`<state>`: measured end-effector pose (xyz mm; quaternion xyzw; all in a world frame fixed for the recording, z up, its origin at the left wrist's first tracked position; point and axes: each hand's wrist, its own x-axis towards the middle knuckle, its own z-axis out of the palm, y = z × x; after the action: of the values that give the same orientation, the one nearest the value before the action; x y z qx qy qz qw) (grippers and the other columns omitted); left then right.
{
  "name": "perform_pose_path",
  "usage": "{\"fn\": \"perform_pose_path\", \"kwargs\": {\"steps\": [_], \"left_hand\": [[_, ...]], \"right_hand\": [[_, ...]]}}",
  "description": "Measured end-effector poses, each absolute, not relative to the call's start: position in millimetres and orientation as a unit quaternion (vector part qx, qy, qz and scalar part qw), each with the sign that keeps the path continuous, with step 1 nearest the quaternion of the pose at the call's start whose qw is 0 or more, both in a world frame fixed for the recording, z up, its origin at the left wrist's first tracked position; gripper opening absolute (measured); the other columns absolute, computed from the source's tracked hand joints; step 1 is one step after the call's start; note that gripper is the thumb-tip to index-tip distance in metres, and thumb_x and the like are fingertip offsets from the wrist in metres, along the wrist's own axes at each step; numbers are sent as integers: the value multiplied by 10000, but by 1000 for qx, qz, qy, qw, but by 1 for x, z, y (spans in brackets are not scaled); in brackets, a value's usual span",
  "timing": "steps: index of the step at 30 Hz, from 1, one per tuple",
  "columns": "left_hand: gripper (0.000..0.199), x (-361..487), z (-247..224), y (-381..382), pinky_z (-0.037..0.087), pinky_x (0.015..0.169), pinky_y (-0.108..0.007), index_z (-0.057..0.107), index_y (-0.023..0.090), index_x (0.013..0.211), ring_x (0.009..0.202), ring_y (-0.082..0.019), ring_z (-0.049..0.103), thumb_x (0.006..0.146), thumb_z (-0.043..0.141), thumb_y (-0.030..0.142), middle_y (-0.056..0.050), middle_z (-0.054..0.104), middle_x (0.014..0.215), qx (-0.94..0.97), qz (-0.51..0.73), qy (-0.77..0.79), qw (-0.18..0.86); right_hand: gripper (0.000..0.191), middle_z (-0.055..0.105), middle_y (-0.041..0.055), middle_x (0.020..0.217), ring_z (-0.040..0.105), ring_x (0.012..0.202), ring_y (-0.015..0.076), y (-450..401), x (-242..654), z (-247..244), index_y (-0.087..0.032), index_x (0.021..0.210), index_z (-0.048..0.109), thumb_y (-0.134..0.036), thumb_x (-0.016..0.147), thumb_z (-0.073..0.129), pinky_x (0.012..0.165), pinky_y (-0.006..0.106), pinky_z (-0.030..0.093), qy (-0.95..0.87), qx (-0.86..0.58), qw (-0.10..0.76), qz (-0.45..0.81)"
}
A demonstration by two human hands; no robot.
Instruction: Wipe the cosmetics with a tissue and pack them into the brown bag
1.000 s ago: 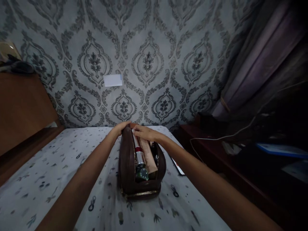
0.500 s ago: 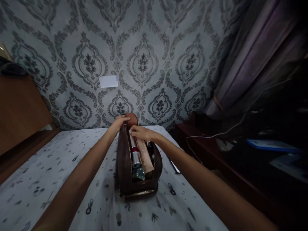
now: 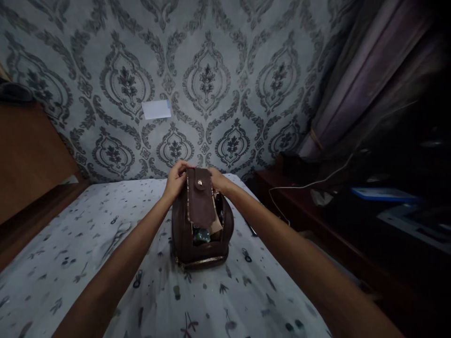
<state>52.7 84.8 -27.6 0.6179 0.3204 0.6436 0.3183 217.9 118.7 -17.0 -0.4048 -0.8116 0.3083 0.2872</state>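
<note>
On the patterned sheet (image 3: 155,277), mid-view, brown bag (image 3: 207,252) stands upright with its short end toward the wearer, gold zip (image 3: 204,260) running across that end. Main change: the flap (image 3: 201,205) has come over from the far end, where its tan underside was showing half a second ago; now the brown outer face with its metal stud (image 3: 199,182) lies along the opening. Means for the work in hand: most of the contents are covered, but the bag isn't closed. Flap stops short of the near rim and its toothed edges look unjoined to the bag. Still visible past its tip: green-capped item (image 3: 201,235) and part of the beige packet (image 3: 216,228); the silver tube is out of sight now.

Left hand (image 3: 176,180) at the far left corner, fingers bent, partly closed over the flap's top edge, touching; can't tell if it's a real pinch. Right hand (image 3: 218,180) at the far right, alongside the flap, fingers mostly hidden behind it; can't tell how far open or what they hold. Dark-edged flat thing (image 3: 253,231) on the sheet beside the right forearm, too little showing to identify
</note>
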Motion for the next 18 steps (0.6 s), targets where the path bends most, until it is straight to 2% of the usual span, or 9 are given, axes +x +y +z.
{"fn": "perform_pose_path", "kwargs": {"steps": [2, 4, 5, 7, 10, 12, 15, 18], "left_hand": [[250, 52, -32, 75, 501, 973, -351, 672, 214, 942, 1007, -238, 699, 749, 731, 361, -48, 770, 987, 633, 639, 333, 283], [278, 50, -34, 66, 491, 1009, -367, 725, 212, 1002, 1061, -252, 687, 776, 708, 374, -62, 771, 1053, 652, 624, 349, 251], [283, 50, -35, 63, 487, 1020, -369, 742, 210, 1009, 1079, -255, 681, 787, 697, 380, -64, 771, 1074, 659, 618, 355, 241], [275, 50, -37, 57, 493, 1013, -368, 761, 208, 995, 1072, -255, 682, 802, 681, 388, -62, 775, 1069, 663, 612, 363, 233], [265, 50, -42, 50, 510, 986, -372, 772, 204, 970, 1025, -253, 693, 815, 668, 392, -58, 782, 1023, 654, 619, 362, 239], [257, 51, -45, 47, 512, 993, -382, 776, 202, 959, 1031, -257, 694, 814, 669, 385, -60, 784, 1025, 644, 629, 357, 247], [247, 52, -50, 45, 506, 1022, -389, 779, 202, 959, 1057, -257, 689, 814, 670, 370, -56, 785, 1043, 627, 642, 356, 261], [249, 52, -52, 47, 501, 1040, -381, 777, 197, 953, 1057, -248, 688, 805, 672, 368, -49, 784, 1044, 617, 646, 357, 271]], "right_hand": [[346, 719, 48, 994, 688, 873, 211, 109, 222, -17, -127, 1107, 699, -430, 968, 608, 761, 355, 585, -797, -406, 297, 333], [376, 698, 15, 748, 659, 713, 194, 98, 228, -17, -120, 953, 741, -445, 960, 553, 650, 305, 539, -785, -402, 325, 341], [390, 681, 10, 689, 646, 682, 195, 92, 231, -18, -123, 909, 748, -439, 954, 524, 626, 297, 517, -779, -401, 341, 341], [354, 701, 23, 732, 658, 742, 209, 79, 241, -19, -141, 902, 748, -395, 938, 503, 676, 304, 514, -768, -400, 371, 335], [228, 739, 67, 976, 658, 987, 250, 60, 259, -22, -175, 940, 749, -311, 874, 579, 898, 360, 498, -790, -380, 397, 273], [222, 716, 92, 1103, 625, 1086, 268, 50, 270, -24, -190, 1000, 746, -275, 816, 655, 982, 389, 463, -818, -364, 388, 220], [269, 679, 108, 1135, 606, 1098, 266, 40, 279, -25, -194, 1076, 731, -243, 818, 672, 974, 392, 460, -834, -364, 371, 185], [177, 660, 104, 1107, 597, 1090, 251, 36, 279, -22, -188, 1008, 741, -206, 870, 632, 977, 379, 445, -838, -371, 364, 166]]}}
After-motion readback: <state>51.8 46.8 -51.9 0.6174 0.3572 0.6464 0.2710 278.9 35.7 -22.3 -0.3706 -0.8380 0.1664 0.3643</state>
